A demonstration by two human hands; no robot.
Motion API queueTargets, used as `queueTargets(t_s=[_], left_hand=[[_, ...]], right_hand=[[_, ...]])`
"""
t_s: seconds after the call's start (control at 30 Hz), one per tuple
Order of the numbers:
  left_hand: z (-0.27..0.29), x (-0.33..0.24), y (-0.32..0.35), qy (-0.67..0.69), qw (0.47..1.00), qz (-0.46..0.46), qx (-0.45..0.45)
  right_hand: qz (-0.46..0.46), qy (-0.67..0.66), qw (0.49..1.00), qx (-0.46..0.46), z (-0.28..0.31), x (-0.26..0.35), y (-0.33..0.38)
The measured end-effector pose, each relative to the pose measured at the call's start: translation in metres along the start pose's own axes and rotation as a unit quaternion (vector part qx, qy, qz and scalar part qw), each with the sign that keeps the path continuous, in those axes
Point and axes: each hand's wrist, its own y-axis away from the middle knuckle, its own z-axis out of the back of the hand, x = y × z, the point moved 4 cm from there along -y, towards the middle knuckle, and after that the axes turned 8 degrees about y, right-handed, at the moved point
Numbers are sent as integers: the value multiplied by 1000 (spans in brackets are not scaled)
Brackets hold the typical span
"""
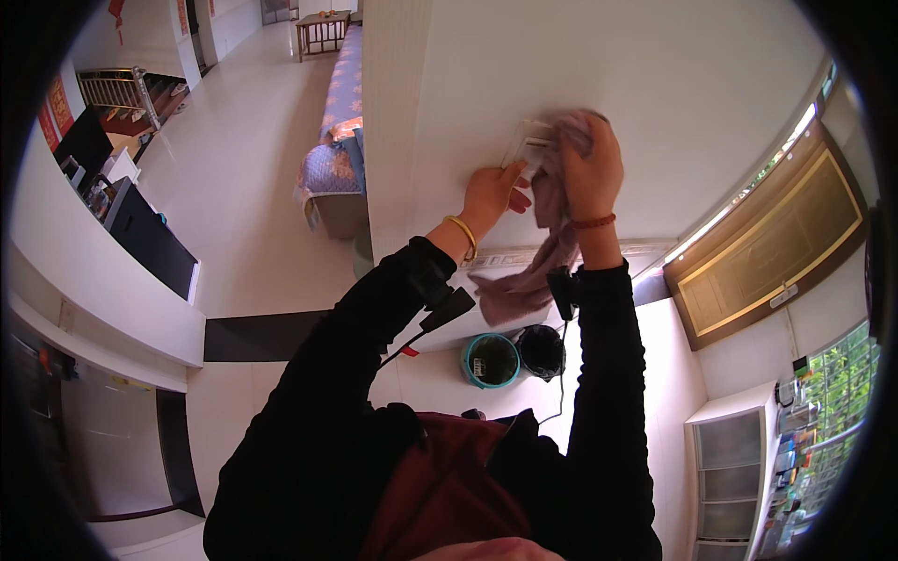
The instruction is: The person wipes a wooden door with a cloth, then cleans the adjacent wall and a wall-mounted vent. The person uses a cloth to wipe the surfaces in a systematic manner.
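Observation:
A pinkish-mauve cloth is bunched under my right hand, which presses it against the right side of a small white wall plate. Its loose end hangs below the wrist. My left hand is at the plate's lower left corner, thumb up against the edge and fingers curled beside the cloth. Whatever lies between that thumb and the fingers is too small to make out. The plate's right part is hidden by the cloth.
Below the wall stand a teal-rimmed bin and a black-lined bin. A brown door is on the right, above a white cabinet. Far left of the wall is a long seat with a patterned cover. A cable hangs by my right sleeve.

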Motion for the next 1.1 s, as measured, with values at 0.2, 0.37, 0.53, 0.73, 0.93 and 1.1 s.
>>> queueTargets(t_s=[0.2, 0.37, 0.53, 0.73, 0.93, 1.1], left_hand=[[9, 7, -19, -274, 952, -135, -6], [0, 4, -1, 32, 999, 13, -11], [-6, -15, 7, 10, 999, -33, -15], [-2, -7, 7, 22, 1000, -4, -4], [2, -15, -2, -336, 912, -229, -48], [7, 3, -8, -160, 980, -92, -74]], right_hand=[[102, 104, 989, -22, -11, 35, -7], [71, 143, 987, -3, -4, 23, -10], [154, 65, 986, -3, -23, 37, -2], [-110, 121, 986, 36, 12, -32, -5], [70, -22, 997, -1, -6, 8, 15], [-40, 85, 995, 41, -1, 3, 12]])
